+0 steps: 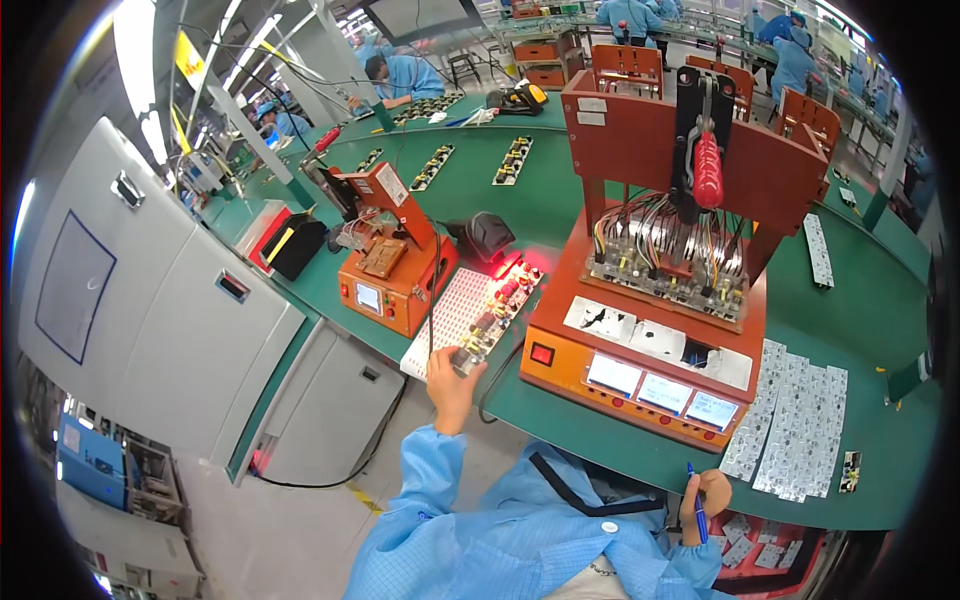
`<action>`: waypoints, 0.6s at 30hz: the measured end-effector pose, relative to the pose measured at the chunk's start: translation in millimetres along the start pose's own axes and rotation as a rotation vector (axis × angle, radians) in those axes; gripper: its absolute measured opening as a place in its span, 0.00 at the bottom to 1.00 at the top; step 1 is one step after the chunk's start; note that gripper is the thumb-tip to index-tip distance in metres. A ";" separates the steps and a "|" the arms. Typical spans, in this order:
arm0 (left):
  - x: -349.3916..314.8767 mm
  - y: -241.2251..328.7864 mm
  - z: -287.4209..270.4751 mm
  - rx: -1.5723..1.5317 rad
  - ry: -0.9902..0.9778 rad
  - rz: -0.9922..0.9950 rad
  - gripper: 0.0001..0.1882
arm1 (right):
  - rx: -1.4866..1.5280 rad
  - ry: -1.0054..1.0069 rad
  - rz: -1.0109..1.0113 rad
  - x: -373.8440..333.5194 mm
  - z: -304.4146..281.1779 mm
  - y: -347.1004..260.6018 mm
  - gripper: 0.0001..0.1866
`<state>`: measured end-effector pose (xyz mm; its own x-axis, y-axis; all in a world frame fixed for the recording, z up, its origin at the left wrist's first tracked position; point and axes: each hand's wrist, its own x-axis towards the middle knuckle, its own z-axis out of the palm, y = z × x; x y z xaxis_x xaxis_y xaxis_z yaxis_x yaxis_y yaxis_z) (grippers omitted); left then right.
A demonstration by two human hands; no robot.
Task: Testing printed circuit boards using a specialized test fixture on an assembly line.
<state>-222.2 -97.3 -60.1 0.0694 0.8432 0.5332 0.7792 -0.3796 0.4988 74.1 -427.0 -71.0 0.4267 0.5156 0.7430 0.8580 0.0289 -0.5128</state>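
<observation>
My left hand (452, 388) grips the near end of a long circuit board (494, 316) crowded with components, fingers and thumb closed on its edge. The board lies along a white perforated plate (446, 318). Red light from a black barcode scanner (485, 236) falls on its far end. At the table's front edge, my right hand (712, 492) is closed round a blue pen (700, 515), which points upward. Between my hands stands a large orange test fixture (640, 390) with a red-handled toggle clamp (708, 170), wires and lit screens.
A smaller orange fixture (392, 290) stands left of the plate, near a black box (297, 246). Several bare white panels (795, 425) lie at right, beside a small board (850, 472). Farther boards (513, 160) rest on the green table (560, 215). A grey cabinet (150, 290) stands left.
</observation>
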 end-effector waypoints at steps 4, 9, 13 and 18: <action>5.6 7.4 1.3 -0.014 -0.006 0.020 0.27 | -0.008 0.010 0.009 4.5 0.1 -1.7 0.11; 28.9 23.1 6.6 -0.008 -0.006 0.092 0.26 | 0.030 0.010 -0.029 6.1 2.1 0.2 0.11; 54.4 27.6 30.5 -0.044 -0.012 0.167 0.25 | 0.025 0.006 -0.048 5.4 1.9 -1.2 0.11; 57.3 23.1 52.8 -0.045 -0.076 0.128 0.25 | 0.022 0.016 -0.032 2.0 0.7 -2.1 0.11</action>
<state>-167.3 -37.7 -54.0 0.2144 0.8126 0.5420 0.7322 -0.5010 0.4614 73.0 -425.4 -68.7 0.4041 0.5003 0.7658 0.8649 0.0636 -0.4979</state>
